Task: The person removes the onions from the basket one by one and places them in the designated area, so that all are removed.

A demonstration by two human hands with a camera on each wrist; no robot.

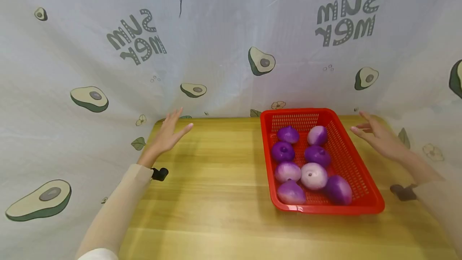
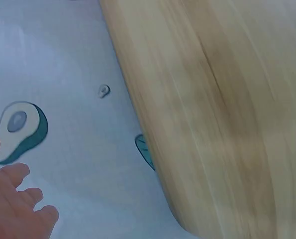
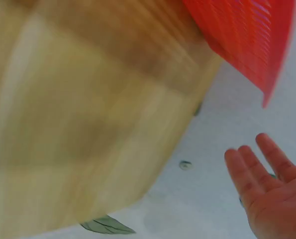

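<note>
In the head view my left hand [image 1: 167, 135] hovers over the table's back left corner, fingers spread and holding nothing. My right hand [image 1: 377, 135] is in the air just right of a red plastic basket [image 1: 361, 159], its fingers loosely extended and apart from the rim. Inside the basket lie several purple-and-white onions [image 1: 314, 176], grouped toward its left and front. The left wrist view shows my left hand [image 2: 18, 199] at the lower left, away from the wood. In the right wrist view my right hand [image 3: 274, 191] is below the basket's corner [image 3: 247, 45].
The wooden table [image 1: 216, 179] has rounded back corners. A pale curtain [image 1: 223, 43] printed with avocados and lettering hangs behind it and along both sides. Dark wrist cameras are strapped at the left wrist [image 1: 160, 174] and the right wrist [image 1: 403, 192].
</note>
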